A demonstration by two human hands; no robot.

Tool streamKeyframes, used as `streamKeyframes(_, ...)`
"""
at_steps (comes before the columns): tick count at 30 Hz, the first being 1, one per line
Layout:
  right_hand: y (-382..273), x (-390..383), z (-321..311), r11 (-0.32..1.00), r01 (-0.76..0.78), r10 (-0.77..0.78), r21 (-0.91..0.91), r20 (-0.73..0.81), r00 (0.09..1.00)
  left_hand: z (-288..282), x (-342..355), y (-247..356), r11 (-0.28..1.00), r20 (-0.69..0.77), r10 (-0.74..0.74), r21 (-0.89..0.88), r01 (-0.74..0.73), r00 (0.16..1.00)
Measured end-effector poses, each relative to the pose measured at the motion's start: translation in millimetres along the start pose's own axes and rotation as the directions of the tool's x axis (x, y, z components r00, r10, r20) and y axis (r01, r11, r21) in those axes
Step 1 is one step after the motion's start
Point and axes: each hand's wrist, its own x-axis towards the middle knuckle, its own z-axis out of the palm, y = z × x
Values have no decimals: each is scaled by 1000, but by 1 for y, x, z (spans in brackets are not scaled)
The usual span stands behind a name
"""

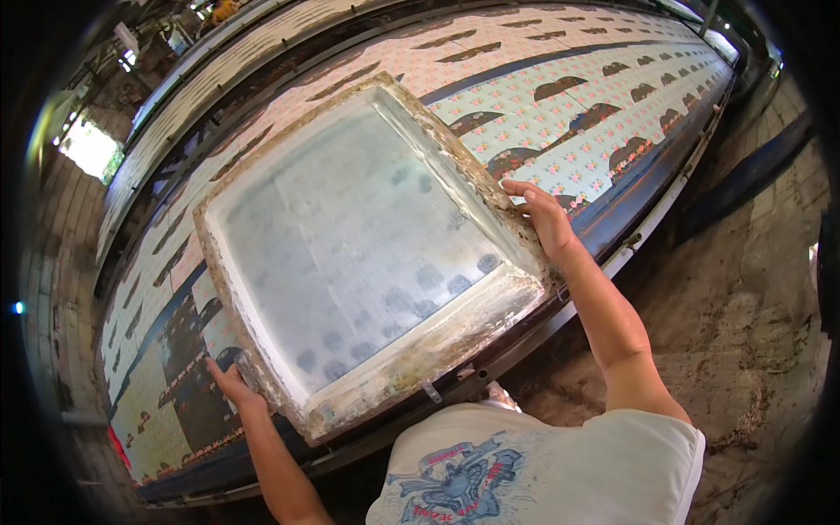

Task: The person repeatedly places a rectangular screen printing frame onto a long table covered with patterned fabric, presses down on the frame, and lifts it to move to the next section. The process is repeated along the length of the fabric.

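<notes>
- Screen-printing frame (394, 378): tilted in view, over the near edge of the printing table (626, 208); contact with the table cannot be told.
- Left hand (236, 385): half open, thumb side out, holding the frame's left side; some fingers hidden.
- Right hand (544, 219): loosely curled, fingertips over the frame's right rim.
- Floral-printed sheeting (573, 157): laid along the table, beneath and beyond the frame.
- Dirt floor (735, 359): right of the table.
- Risk (judged): loose right grip plus heavy frame could let a corner drop, scuffing or smearing the print.
</notes>
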Motion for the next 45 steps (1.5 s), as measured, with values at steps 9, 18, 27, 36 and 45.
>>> streamKeyframes(9, -10, 5, -6, 996, 61, -65, -64, -53, 997, 5, 16, -22, 996, 98, -4, -84, 12, 995)
streamKeyframes(18, -1, -10, -21, 999, 38, -37, 27, -28, 999, 43, -20, -1, 992, -3, -3, -129, 2, 1000)
streamKeyframes(27, -19, -26, -35, 998, 12, -21, 56, 163, 986, 28, -17, -32, 990, -135, 142, 17, -141, 981)
streamKeyframes(36, -59, -68, -3, 958, 137, -161, -253, -77, 984, 24, -9, -30, 882, -82, 140, 463, -86, 987)
streamKeyframes(45, -99, -166, 6, 740, 203, -320, -642, -70, 945, 29, -6, -39, 860, 4, 101, 502, -89, 995)
